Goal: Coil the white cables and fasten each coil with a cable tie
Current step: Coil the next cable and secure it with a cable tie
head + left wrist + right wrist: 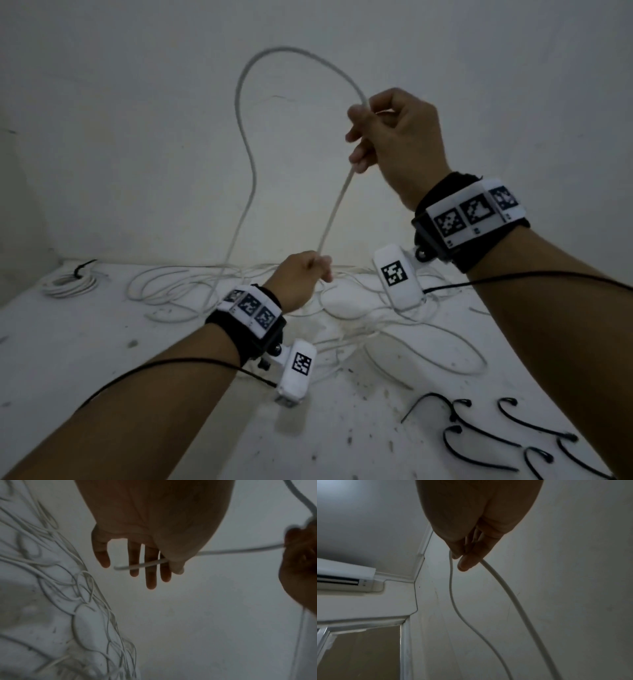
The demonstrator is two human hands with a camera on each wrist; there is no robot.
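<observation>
- left hand grip pinches white cable end; right hand grip above, closed round it.
- slide right grip along, lay even loops into left grip.

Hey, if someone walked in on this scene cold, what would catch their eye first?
First, the white cable arching high in front of the wall, stretched taut between the raised right hand and the lower left hand, both gripping it. Below lies a tangle of loose white cables on the table, with black cable ties at the near right and one finished coil at the far left.
</observation>
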